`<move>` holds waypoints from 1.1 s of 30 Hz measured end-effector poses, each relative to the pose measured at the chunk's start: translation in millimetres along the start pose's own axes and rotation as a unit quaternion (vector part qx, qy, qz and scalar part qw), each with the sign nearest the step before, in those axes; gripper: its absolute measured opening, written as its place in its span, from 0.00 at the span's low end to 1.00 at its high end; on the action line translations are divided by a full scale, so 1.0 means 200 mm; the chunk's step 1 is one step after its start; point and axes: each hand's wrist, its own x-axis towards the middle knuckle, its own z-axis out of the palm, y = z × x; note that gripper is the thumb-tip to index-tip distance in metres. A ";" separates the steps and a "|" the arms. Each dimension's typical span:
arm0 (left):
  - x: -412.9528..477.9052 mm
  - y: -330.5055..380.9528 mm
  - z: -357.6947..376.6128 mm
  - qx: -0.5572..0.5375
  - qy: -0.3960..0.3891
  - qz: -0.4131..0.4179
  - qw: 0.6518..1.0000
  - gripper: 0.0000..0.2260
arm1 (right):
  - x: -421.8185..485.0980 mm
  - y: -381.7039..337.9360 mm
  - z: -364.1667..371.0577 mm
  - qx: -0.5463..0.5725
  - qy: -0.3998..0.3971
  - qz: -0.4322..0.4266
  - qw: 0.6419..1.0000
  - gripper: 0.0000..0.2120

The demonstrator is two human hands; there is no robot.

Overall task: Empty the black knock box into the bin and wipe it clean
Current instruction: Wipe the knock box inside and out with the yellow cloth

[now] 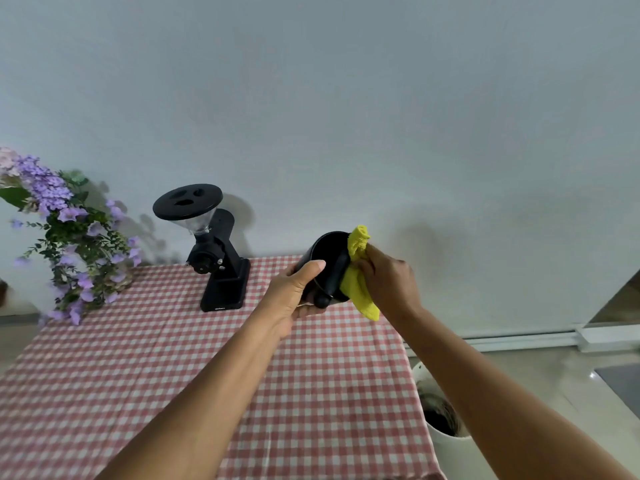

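Observation:
The black knock box (329, 252) is held up over the far right part of the table, tipped so its open mouth faces me. My left hand (294, 294) grips its lower left wall, thumb on the rim. My right hand (388, 282) clutches a yellow cloth (358, 271) pressed against the box's right rim, with one end bunched above the rim and the other hanging below. The knock bar crosses the mouth, its round end showing at the bottom. A white bin (446, 441) stands on the floor to the right of the table, with dark coffee grounds inside.
A black coffee grinder (216, 254) stands at the back of the red-and-white checked tablecloth (207, 358). A bunch of purple flowers (69, 237) hangs over the back left corner. A plain wall is behind; the table's right edge drops to a pale floor.

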 end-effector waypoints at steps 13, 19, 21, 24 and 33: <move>0.04 -0.02 0.01 -0.057 0.044 0.031 0.997 0.19 | -0.04 0.03 0.05 0.228 -0.050 0.177 0.956 0.06; 0.03 -0.05 0.00 -0.020 0.018 0.003 1.000 0.22 | -0.05 0.01 -0.02 0.102 0.049 -0.008 0.994 0.21; 0.02 -0.07 0.03 -0.023 0.009 -0.007 1.000 0.24 | -0.05 0.01 0.01 0.032 0.038 -0.062 0.997 0.21; 0.02 -0.08 0.05 -0.034 0.007 -0.015 0.999 0.28 | -0.09 0.00 0.06 -0.014 0.019 -0.116 0.993 0.20; 0.02 -0.09 0.04 -0.088 0.027 -0.041 0.995 0.16 | -0.21 -0.04 0.08 0.099 -0.035 -0.173 0.979 0.15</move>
